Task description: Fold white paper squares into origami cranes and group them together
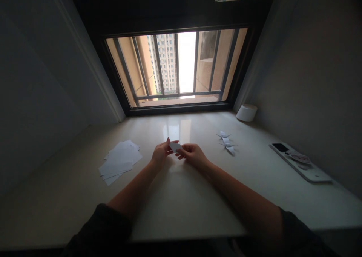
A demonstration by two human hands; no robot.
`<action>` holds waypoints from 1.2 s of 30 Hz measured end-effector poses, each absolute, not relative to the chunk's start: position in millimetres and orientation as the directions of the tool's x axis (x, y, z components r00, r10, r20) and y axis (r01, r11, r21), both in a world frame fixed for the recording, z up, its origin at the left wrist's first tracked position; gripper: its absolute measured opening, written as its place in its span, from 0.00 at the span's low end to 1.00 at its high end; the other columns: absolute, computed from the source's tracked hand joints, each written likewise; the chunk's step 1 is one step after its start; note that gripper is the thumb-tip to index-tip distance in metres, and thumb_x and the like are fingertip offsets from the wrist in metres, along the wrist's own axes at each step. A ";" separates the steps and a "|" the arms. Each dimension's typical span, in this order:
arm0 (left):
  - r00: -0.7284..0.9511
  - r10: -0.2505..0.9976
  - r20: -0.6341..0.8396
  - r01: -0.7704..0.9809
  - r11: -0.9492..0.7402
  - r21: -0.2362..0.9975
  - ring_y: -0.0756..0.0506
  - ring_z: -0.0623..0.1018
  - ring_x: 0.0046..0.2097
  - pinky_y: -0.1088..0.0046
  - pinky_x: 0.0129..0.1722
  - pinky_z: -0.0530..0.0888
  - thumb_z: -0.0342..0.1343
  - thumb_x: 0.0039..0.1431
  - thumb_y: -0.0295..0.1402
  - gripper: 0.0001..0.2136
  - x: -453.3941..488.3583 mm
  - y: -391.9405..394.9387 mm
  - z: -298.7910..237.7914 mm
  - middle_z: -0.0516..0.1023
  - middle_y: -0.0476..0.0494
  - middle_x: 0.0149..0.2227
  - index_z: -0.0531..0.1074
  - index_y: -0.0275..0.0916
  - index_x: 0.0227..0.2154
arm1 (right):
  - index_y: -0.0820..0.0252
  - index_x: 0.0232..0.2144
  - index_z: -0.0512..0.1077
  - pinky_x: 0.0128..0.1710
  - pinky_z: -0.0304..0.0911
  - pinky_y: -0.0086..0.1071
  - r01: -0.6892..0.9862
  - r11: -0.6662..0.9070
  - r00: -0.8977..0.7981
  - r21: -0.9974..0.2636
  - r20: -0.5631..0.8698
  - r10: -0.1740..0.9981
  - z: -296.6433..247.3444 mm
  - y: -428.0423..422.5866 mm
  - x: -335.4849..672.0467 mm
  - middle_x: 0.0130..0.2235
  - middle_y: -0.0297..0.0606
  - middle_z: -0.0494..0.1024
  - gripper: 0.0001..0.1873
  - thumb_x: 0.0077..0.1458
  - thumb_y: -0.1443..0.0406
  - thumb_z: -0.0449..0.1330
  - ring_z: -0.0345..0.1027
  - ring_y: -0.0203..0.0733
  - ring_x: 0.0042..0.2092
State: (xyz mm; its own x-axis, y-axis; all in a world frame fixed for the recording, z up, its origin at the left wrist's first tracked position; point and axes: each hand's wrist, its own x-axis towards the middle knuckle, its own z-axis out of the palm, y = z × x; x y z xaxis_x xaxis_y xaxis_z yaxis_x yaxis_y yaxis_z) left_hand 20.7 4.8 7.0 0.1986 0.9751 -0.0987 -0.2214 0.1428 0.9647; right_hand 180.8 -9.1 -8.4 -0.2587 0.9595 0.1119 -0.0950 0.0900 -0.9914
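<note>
A small folded piece of white paper (175,146) is held up between my two hands, over the middle of the pale sill. My left hand (161,152) pinches its left side, thumb and fingers closed on it. From the other side, my right hand (192,153) grips the paper's right edge between thumb and fingers. To the left lies a loose stack of white paper sheets (121,160), fanned unevenly. Small folded paper figures with thin pointed ends, like origami cranes (226,140), sit in a row to the right of my hands.
A phone (301,164) in a pale case with a grip on its back lies at the far right. Near the window's right corner stands a white rounded object (247,113). Behind the sill (186,204) is a dark-framed window (181,108) with bars outside.
</note>
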 end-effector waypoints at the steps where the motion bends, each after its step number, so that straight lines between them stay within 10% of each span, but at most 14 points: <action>1: 0.186 0.979 -0.085 -0.210 0.124 0.970 0.44 0.75 0.34 0.66 0.39 0.69 0.55 0.49 0.51 0.24 20.7 5.3 6.8 0.78 0.37 0.33 0.77 0.33 0.36 | 0.64 0.29 0.76 0.29 0.65 0.32 -0.080 0.085 -0.245 -0.993 0.103 0.964 -8.5 -9.1 181.2 0.26 0.40 0.79 0.22 0.41 0.50 0.64 0.71 0.39 0.26; 36: -0.029 1.000 0.008 -0.057 -0.010 0.998 0.46 0.74 0.33 0.72 0.32 0.66 0.62 0.41 0.50 0.20 15.7 7.0 13.1 0.79 0.41 0.31 0.79 0.38 0.32 | 0.64 0.32 0.75 0.31 0.67 0.35 -0.119 0.073 -0.271 -0.990 0.103 0.957 -3.8 -15.3 178.4 0.28 0.42 0.79 0.25 0.40 0.49 0.64 0.73 0.41 0.27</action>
State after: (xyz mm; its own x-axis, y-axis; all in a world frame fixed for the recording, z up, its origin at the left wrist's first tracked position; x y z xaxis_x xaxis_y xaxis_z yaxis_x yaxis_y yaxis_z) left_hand 15.7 7.0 13.1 -0.0290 0.9995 0.0083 -0.0575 -0.0099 0.9983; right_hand 178.4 -15.3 -3.8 -0.2710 0.9571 0.1025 -0.1186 0.0725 -0.9903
